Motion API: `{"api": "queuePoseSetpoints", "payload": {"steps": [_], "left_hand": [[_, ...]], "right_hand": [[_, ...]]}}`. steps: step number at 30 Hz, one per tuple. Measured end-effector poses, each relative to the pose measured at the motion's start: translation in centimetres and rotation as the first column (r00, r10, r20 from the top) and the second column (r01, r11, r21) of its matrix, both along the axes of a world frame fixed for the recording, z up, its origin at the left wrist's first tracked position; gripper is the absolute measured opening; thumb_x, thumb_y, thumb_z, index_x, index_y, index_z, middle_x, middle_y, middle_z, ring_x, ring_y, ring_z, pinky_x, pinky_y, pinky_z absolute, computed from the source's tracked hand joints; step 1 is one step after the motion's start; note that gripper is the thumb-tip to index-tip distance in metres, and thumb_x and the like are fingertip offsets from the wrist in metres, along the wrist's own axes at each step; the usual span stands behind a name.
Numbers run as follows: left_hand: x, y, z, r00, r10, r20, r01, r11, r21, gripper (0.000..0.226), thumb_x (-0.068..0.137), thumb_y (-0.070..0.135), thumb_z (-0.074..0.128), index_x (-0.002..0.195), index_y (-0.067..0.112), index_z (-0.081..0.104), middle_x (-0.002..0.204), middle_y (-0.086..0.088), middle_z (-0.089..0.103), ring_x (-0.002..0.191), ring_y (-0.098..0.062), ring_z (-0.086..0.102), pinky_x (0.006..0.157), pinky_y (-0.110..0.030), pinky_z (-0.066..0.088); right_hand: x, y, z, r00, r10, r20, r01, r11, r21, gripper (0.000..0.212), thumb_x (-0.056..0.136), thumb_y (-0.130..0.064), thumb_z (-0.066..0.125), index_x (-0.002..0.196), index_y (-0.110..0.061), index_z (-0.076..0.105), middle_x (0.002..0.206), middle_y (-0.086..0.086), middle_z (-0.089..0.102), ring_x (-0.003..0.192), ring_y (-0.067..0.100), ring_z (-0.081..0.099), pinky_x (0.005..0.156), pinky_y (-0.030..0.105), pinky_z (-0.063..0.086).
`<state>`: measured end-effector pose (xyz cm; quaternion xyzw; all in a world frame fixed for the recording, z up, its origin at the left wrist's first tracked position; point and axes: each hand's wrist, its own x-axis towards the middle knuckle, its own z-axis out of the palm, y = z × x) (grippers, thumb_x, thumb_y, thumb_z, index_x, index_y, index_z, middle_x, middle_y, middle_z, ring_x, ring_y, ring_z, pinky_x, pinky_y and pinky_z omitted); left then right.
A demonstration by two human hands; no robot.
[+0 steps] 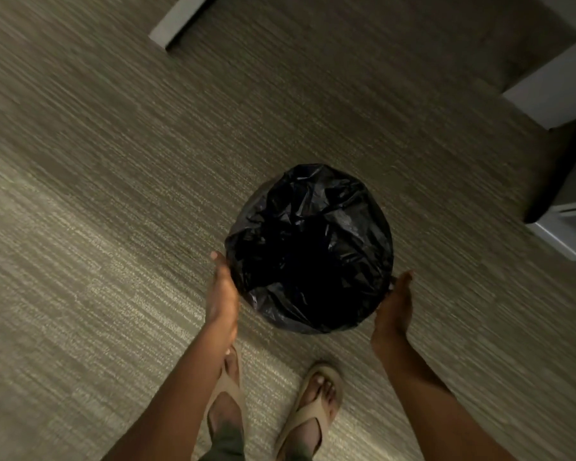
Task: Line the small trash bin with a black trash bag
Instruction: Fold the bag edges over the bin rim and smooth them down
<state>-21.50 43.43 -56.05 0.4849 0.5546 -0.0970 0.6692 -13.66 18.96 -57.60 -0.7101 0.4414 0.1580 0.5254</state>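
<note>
Flattened, spread left hand (222, 287) and right hand (393, 306) are pressed against crinkled black plastic trash bag (310, 247) draped over small round bin; bin itself hidden. Loose overhang risks being dragged inside if released.

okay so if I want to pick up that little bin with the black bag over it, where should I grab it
Probably by its two opposite sides, just under the rim, coming in from left and right as the left hand and right hand sit now. The bin is round, and the black trash bag covers its opening, so the rim edge looks slippery; press palms against the wall instead.

No readable text, label or number anywhere.
</note>
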Motion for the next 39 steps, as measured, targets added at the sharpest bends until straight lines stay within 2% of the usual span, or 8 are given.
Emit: {"api": "queuePoseSetpoints", "payload": {"steps": [5,11,14,17,25,28,33,39], "left_hand": [[2.6,3.3,1.0,0.964,-0.22,0.152,0.121,0.865,0.486,0.072,0.097,0.075,0.027,0.154,0.033,0.042,0.161,0.002,0.045,0.143,-0.017,0.042,0.109,-0.031,0.033],[9.5,6.4,-1.2,0.877,-0.434,0.206,0.432,0.9,0.059,0.112,0.061,0.105,0.023,0.143,0.037,0.058,0.148,-0.001,0.061,0.139,-0.023,0.054,0.123,-0.054,0.031],[10.1,7.1,-3.0,0.862,-0.465,0.204,0.481,0.876,-0.038,0.1,0.062,0.105,0.023,0.122,0.043,0.073,0.133,0.005,0.072,0.131,-0.02,0.061,0.122,-0.05,0.033],[8.7,6.8,-3.6,0.866,-0.466,0.182,0.484,0.872,-0.07,0.085,0.07,0.1,0.021,0.11,0.051,0.076,0.121,0.014,0.076,0.123,-0.013,0.065,0.121,-0.048,0.036],[4.7,3.5,-2.7,0.986,0.101,0.13,-0.14,0.932,0.334,0.071,0.094,0.069,0.039,0.135,0.017,0.066,0.142,-0.012,0.064,0.133,-0.031,0.058,0.113,-0.055,0.045],[2.3,1.7,-2.3,0.979,-0.059,0.193,0.043,0.995,0.088,0.067,0.096,0.067,0.044,0.149,0.026,0.051,0.154,-0.007,0.054,0.14,-0.031,0.051,0.116,-0.057,0.041],[-0.8,1.1,-1.4,0.997,-0.017,0.077,-0.011,0.936,0.353,0.078,0.092,0.066,0.053,0.159,0.037,0.025,0.165,0.0,0.033,0.146,-0.026,0.04,0.112,-0.046,0.04],[-4.1,-2.0,-0.8,0.908,-0.413,-0.073,0.411,0.842,0.35,0.093,0.078,0.027,0.087,0.155,0.032,0.037,0.131,0.008,0.061,0.098,-0.001,0.066,0.081,-0.019,0.059]], "right_hand": [[5.2,-1.3,1.5,0.85,0.414,0.327,-0.367,0.909,-0.197,0.071,0.1,-0.064,0.033,0.152,-0.016,0.047,0.159,0.008,0.047,0.141,0.018,0.047,0.116,0.037,0.039],[12.7,2.3,2.0,0.694,0.718,0.054,-0.715,0.697,-0.064,0.082,0.095,-0.078,0.02,0.153,-0.027,0.048,0.154,0.011,0.054,0.138,0.033,0.054,0.116,0.053,0.044],[14.0,2.8,1.5,0.695,0.713,-0.088,-0.718,0.687,-0.111,0.09,0.092,-0.084,0.015,0.12,-0.018,0.069,0.108,0.018,0.071,0.094,0.035,0.068,0.083,0.049,0.056],[13.5,2.3,0.5,0.713,0.691,-0.116,-0.7,0.696,-0.16,0.088,0.095,-0.08,0.014,0.074,-0.008,0.061,0.068,0.012,0.054,0.058,0.025,0.048,0.057,0.035,0.032],[9.2,-0.6,-1.3,0.862,0.475,0.176,-0.466,0.88,-0.094,0.089,0.091,-0.08,0.039,0.148,-0.013,0.053,0.153,0.016,0.053,0.139,0.035,0.053,0.115,0.051,0.044],[7.4,-1.4,-1.3,0.885,0.445,0.138,-0.459,0.883,0.097,0.107,0.077,-0.09,0.044,0.153,-0.015,0.047,0.157,0.012,0.051,0.142,0.031,0.052,0.117,0.054,0.043],[4.8,-3.3,-0.9,0.966,0.213,0.146,-0.185,0.965,-0.185,0.054,0.097,-0.055,0.054,0.137,-0.018,0.056,0.129,0.006,0.066,0.117,0.034,0.066,0.096,0.056,0.056],[-1.1,-3.8,-0.5,0.806,0.591,0.026,-0.577,0.796,-0.184,0.063,0.089,-0.031,0.079,0.146,-0.026,0.054,0.112,-0.001,0.065,0.092,0.022,0.066,0.069,0.026,0.049]]}}
